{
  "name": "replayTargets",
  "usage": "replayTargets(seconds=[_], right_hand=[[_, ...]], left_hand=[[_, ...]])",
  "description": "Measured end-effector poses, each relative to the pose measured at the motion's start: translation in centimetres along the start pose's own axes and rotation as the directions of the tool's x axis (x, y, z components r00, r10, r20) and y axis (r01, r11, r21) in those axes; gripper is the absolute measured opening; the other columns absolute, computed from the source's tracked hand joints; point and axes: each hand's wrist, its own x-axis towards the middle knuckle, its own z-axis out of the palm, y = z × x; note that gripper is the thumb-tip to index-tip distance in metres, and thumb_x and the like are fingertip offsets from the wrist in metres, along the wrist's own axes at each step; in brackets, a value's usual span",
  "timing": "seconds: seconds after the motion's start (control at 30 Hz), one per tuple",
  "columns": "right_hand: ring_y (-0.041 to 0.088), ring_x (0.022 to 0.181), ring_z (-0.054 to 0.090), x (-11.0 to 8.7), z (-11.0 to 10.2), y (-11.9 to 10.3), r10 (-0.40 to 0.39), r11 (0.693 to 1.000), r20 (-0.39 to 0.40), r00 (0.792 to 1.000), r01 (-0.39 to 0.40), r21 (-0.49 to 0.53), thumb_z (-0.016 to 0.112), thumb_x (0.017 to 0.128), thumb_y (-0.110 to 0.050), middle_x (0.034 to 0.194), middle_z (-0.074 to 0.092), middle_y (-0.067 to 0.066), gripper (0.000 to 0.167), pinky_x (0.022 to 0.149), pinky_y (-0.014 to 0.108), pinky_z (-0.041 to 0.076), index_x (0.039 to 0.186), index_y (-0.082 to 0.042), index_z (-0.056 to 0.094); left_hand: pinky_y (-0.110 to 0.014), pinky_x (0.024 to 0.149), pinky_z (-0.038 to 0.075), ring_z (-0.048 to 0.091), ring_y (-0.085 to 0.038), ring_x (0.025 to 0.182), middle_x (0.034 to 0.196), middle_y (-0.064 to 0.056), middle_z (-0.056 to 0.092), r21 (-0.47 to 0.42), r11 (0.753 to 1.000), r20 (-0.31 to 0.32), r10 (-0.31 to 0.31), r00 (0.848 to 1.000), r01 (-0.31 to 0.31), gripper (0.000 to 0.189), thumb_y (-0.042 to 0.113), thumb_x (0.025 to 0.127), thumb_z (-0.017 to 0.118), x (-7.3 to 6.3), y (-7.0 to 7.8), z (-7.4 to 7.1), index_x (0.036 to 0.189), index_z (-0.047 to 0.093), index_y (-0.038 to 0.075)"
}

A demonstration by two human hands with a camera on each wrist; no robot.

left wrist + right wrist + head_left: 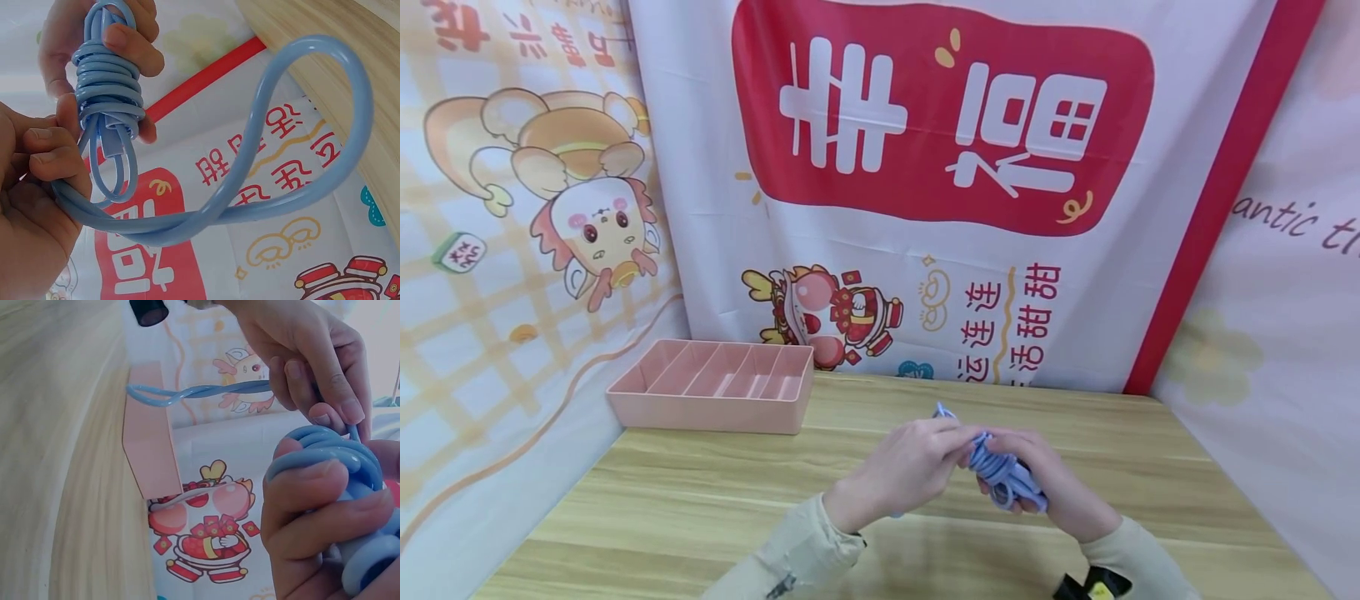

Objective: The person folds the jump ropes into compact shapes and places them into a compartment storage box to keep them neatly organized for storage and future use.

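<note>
A light blue cord [997,468] is bundled lengthwise, with several turns wound round its middle. My right hand [1054,479] grips this bundle above the table, fingers curled round it. Beside it my left hand [912,460] pinches a free length of the same cord. In the left wrist view the cord's loose loop [359,106] sticks out past the left hand [37,206], its two strands twisted together. The wound turns [109,78] sit between the fingers of the right hand [140,47]. In the right wrist view, both hands are close together at the bundle's end.
A pink divided tray [703,412] stands at the back left of the wooden table [700,508]. Printed cloths hang behind and on both sides, including a red-and-white banner [925,192]. A black and yellow item [1093,586] is at the right wrist.
</note>
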Motion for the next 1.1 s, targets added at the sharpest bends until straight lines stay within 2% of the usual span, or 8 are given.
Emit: replayTargets(seconds=[0.1, 0.23, 0.37, 0.57, 0.7, 0.83, 0.97, 1.1], right_hand=[[0.016, 0.06, 0.053, 0.0, 0.05, -0.08, 0.004, 1.0, 0.017, 1.0, -0.004, 0.012, 0.038, 0.107, -0.034, 0.088, 0.063, 0.017, 0.042, 0.045, 0.023, 0.041, 0.119, 0.0, 0.06], [0.015, 0.057, 0.052, 0.18, 0.34, -0.2, 0.051, 0.999, -0.044, 0.998, -0.052, -0.013, 0.047, 0.104, -0.037, 0.087, 0.063, 0.016, 0.04, 0.043, 0.021, 0.041, 0.122, -0.004, 0.062], [0.014, 0.053, 0.049, 0.25, 0.43, -0.14, 0.072, 0.996, -0.103, 0.992, -0.076, -0.04, 0.054, 0.102, -0.039, 0.084, 0.063, 0.016, 0.042, 0.04, 0.021, 0.038, 0.126, -0.005, 0.061], [0.013, 0.051, 0.049, 0.25, 0.27, 0.15, 0.044, 0.998, -0.121, 0.992, -0.05, -0.044, 0.052, 0.103, -0.037, 0.082, 0.064, 0.015, 0.039, 0.039, 0.021, 0.037, 0.122, -0.006, 0.064], [0.012, 0.05, 0.049, 0.2, 0.14, 0.11, 0.025, 0.999, -0.134, 0.991, -0.029, -0.029, 0.047, 0.105, -0.038, 0.079, 0.063, 0.013, 0.039, 0.039, 0.021, 0.037, 0.116, -0.006, 0.066], [0.012, 0.05, 0.048, 0.16, 0.04, 0.03, 0.02, 0.999, -0.13, 0.991, -0.023, -0.021, 0.046, 0.105, -0.038, 0.078, 0.064, 0.012, 0.039, 0.039, 0.021, 0.038, 0.113, -0.006, 0.068], [0.013, 0.05, 0.048, 0.12, 0.05, -0.01, 0.03, 0.999, -0.129, 0.991, -0.034, -0.028, 0.049, 0.104, -0.037, 0.078, 0.064, 0.012, 0.037, 0.04, 0.021, 0.039, 0.112, -0.006, 0.069], [0.013, 0.05, 0.048, 0.03, 0.09, -0.07, 0.047, 0.999, -0.168, 0.985, -0.05, -0.015, 0.055, 0.102, -0.036, 0.076, 0.064, 0.012, 0.034, 0.041, 0.022, 0.038, 0.109, -0.007, 0.07]], left_hand=[[-0.011, 0.072, 0.047, 0.059, -0.004, 0.078, 0.093, 0.001, 0.067, 0.007, 1.0, -0.009, 0.016, 1.0, -0.016, 0.024, 0.004, 0.096, 0.062, 0.03, -0.03, 0.01, 0.12, 0.068, 0.003], [-0.008, 0.069, 0.044, 0.054, 0.0, 0.074, 0.088, 0.003, 0.064, -0.002, 1.0, -0.009, 0.022, 1.0, -0.022, 0.023, 0.005, 0.097, 0.061, 0.03, -0.1, -0.06, 0.119, 0.068, 0.003], [-0.007, 0.069, 0.043, 0.053, 0.001, 0.075, 0.09, 0.003, 0.065, -0.038, 0.999, -0.003, 0.012, 1.0, -0.012, 0.023, 0.008, 0.1, 0.057, 0.02, -0.14, -0.14, 0.121, 0.068, 0.002], [-0.009, 0.077, 0.045, 0.057, 0.0, 0.082, 0.099, -0.001, 0.067, -0.07, 0.998, -0.016, -0.004, 1.0, 0.003, 0.027, 0.006, 0.102, 0.053, 0.08, -0.05, -0.1, 0.126, 0.064, 0.002], [-0.008, 0.064, 0.045, 0.054, 0.002, 0.072, 0.09, 0.0, 0.064, -0.123, 0.992, -0.028, -0.026, 0.999, 0.022, 0.032, 0.007, 0.103, 0.05, 0.2, 0.08, 0.07, 0.135, 0.051, 0.002], [-0.01, 0.05, 0.039, 0.046, 0.002, 0.059, 0.082, 0.003, 0.06, -0.164, 0.985, -0.023, -0.05, 0.998, 0.045, 0.033, 0.01, 0.104, 0.049, 0.23, 0.15, 0.14, 0.136, 0.042, 0.004], [-0.01, 0.05, 0.039, 0.047, 0.003, 0.06, 0.087, 0.001, 0.063, -0.185, 0.982, -0.002, -0.033, 0.999, 0.032, 0.03, 0.009, 0.103, 0.051, 0.24, 0.1, 0.07, 0.132, 0.045, 0.005], [-0.008, 0.055, 0.041, 0.051, 0.004, 0.066, 0.089, 0.001, 0.066, -0.196, 0.981, 0.019, -0.002, 1.0, 0.006, 0.029, 0.009, 0.101, 0.055, 0.25, 0.07, 0.0, 0.129, 0.048, 0.006]])
